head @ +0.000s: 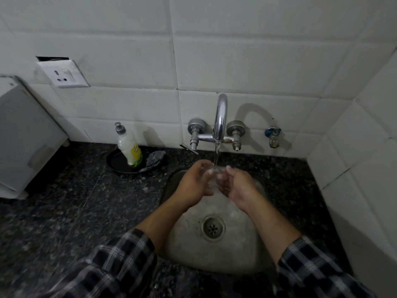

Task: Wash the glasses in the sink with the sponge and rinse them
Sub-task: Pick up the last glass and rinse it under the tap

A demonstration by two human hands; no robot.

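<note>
A clear glass (213,177) is held upright over the steel sink (189,244), right under the running stream from the chrome tap (220,117). My left hand (194,183) wraps its left side and my right hand (238,186) cups its right side. Water falls into the glass mouth. The glass is hard to make out between the fingers. A grey scrubbing sponge (155,158) lies on a black plate (116,162) on the counter, left of the tap.
A dish soap bottle (129,147) stands on the same black plate. Dark granite counter (75,201) surrounds the sink. A white appliance (23,143) sits at the far left. Tiled walls close in behind and on the right, with a small blue valve (272,134).
</note>
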